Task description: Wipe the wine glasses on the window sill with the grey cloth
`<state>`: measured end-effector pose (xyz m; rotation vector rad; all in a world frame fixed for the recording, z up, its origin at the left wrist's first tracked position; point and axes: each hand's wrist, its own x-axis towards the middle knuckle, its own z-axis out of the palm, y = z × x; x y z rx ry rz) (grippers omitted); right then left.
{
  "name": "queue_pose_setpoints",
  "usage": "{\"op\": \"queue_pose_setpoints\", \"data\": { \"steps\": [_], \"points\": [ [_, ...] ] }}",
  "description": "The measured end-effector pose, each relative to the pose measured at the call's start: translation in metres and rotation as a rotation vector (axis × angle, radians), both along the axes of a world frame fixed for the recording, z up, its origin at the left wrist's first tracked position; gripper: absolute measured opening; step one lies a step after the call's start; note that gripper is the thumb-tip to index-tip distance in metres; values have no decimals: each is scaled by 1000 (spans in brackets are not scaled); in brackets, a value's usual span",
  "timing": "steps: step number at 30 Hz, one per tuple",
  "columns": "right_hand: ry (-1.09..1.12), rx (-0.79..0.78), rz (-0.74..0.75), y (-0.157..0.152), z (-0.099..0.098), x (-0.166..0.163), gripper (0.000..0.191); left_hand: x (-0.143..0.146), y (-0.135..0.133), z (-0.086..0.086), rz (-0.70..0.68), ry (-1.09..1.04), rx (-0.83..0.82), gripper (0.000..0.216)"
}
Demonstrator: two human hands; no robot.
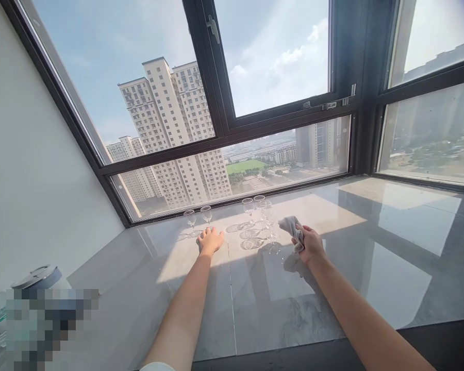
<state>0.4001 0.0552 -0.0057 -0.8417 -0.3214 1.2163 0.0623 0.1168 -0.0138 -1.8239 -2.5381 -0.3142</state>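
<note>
My left hand [211, 240] reaches out over the sill with its fingers spread, by the foot of a clear stemmed glass [206, 213]. Whether the fingertips touch that glass I cannot tell. Just left of it stands a second stemmed glass [189, 218]. A bunched grey cloth [291, 226] is gripped in my right hand [310, 245], held above the sill. Between my hands several more stemmed glasses stand upright in a cluster, among them a front-left glass [248, 207] and a rear glass [259, 201]. Their outlines partly overlap.
The glossy grey tiled sill [263, 309] runs along dark-framed windows [286, 116]. Water drops [275, 249] and glass shadows lie near the cluster. A lidded container [42, 278] stands at the lower left, partly pixelated. A white wall [34, 154] bounds the left side.
</note>
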Motion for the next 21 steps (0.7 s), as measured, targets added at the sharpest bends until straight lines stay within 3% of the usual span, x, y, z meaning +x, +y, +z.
{"op": "queue_pose_setpoints", "data": {
  "steps": [21],
  "points": [
    [16,63,10,-3,-1,0,35,3,-1,4,58,55,-14,71]
  ]
}}
